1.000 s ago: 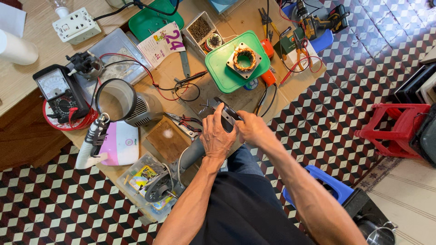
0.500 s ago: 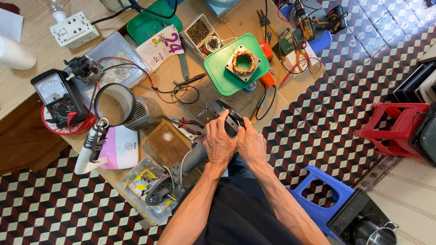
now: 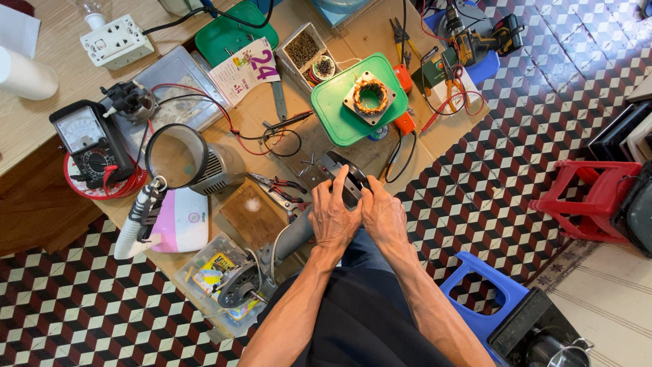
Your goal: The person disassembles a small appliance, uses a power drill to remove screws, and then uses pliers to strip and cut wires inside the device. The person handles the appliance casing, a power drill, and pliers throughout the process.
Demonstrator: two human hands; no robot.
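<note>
Grey motor housing (image 3: 341,178) sits gripped between left hand (image 3: 333,216) and right hand (image 3: 384,216).

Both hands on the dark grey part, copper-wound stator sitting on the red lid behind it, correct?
Not quite: the lid under the copper-wound stator is green, not red, as the head view shows. The rest holds: left hand and right hand both grip the dark grey part.

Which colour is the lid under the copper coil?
Green lid, clearest in the head view.

Both hands, left hand (image 3: 333,219) and right hand (image 3: 384,216), grip a dark appliance part (image 3: 345,178).
</note>
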